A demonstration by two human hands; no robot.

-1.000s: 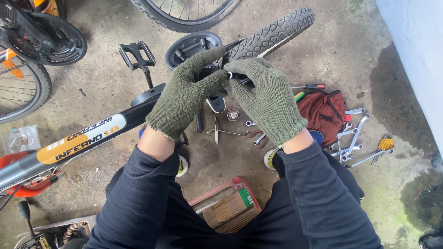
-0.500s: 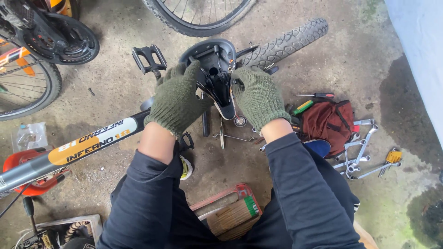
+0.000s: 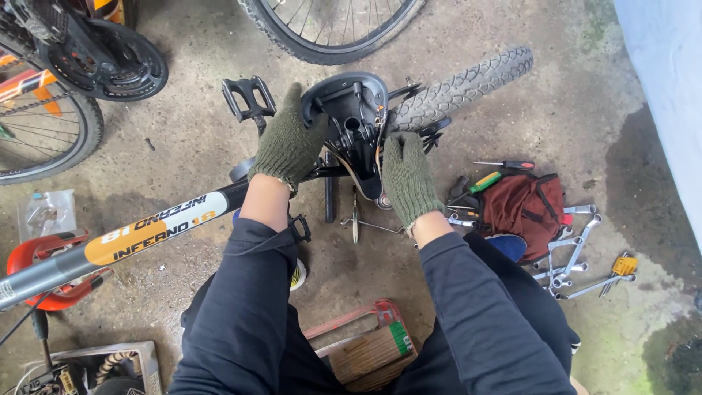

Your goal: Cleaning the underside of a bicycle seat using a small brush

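An upturned bicycle lies on the concrete floor, its black saddle (image 3: 352, 117) showing its underside. My left hand (image 3: 289, 143), in a green knit glove, grips the saddle's left edge. My right hand (image 3: 407, 178), gloved the same way, presses on the saddle's right rear edge. The bicycle frame tube (image 3: 146, 230), grey with an orange and white band, runs from the saddle down to the lower left. A black pedal (image 3: 248, 96) sticks up just left of my left hand. The knobby rear tyre (image 3: 468, 84) lies beyond my right hand.
A dark red tool bag (image 3: 525, 208) with screwdrivers and several spanners (image 3: 578, 256) lies to the right. Other bicycle wheels (image 3: 329, 29) stand at the top and left. A red-handled box (image 3: 369, 344) sits between my legs. A light wall (image 3: 662, 95) rises on the right.
Both hands have moved apart from a joined grip above the saddle to its two sides. The camera view has shifted so the saddle's underside shows more fully.
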